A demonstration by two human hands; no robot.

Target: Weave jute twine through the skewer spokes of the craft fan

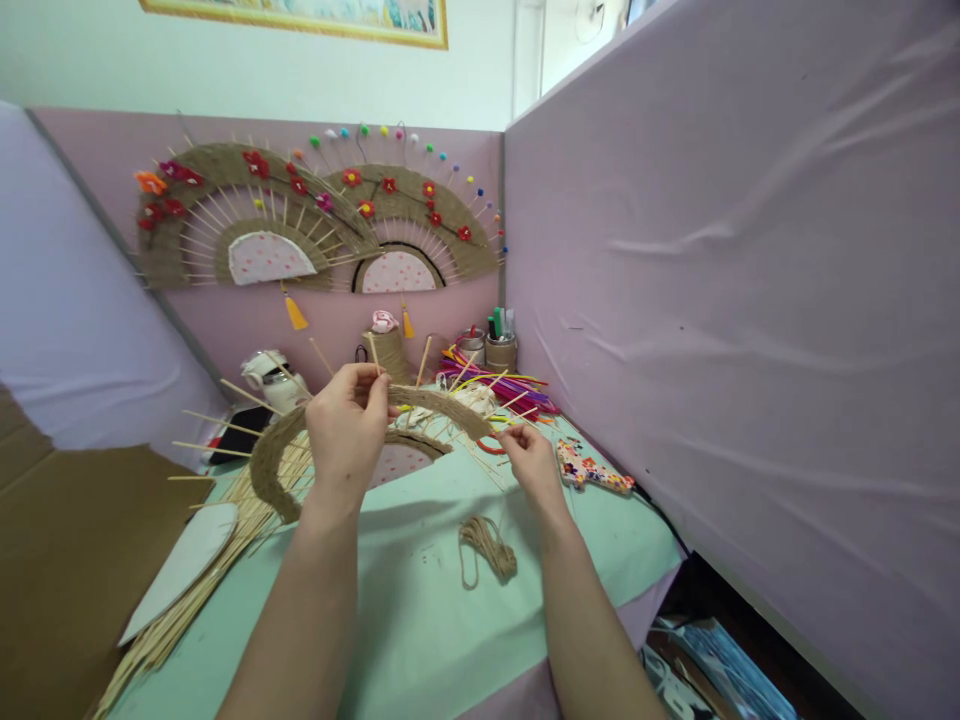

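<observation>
A half-made fan (300,440) of wooden sticks woven with jute twine lies tilted over the green table (420,620). My left hand (346,425) pinches the top of its woven arc and a stick. Near the fan's right end, my right hand (529,458) pinches a thin strand of twine. A small bundle of jute twine (489,548) lies on the table between my forearms.
Two finished flowered fans (315,215) hang on the pink back wall. A twine spool (390,352), pen cups (500,350), coloured sticks (495,385) and a floral glue gun (592,470) sit behind and to the right. Loose sticks (172,620), a white cutout (184,565) and cardboard (67,560) lie left. A partition (750,330) stands right.
</observation>
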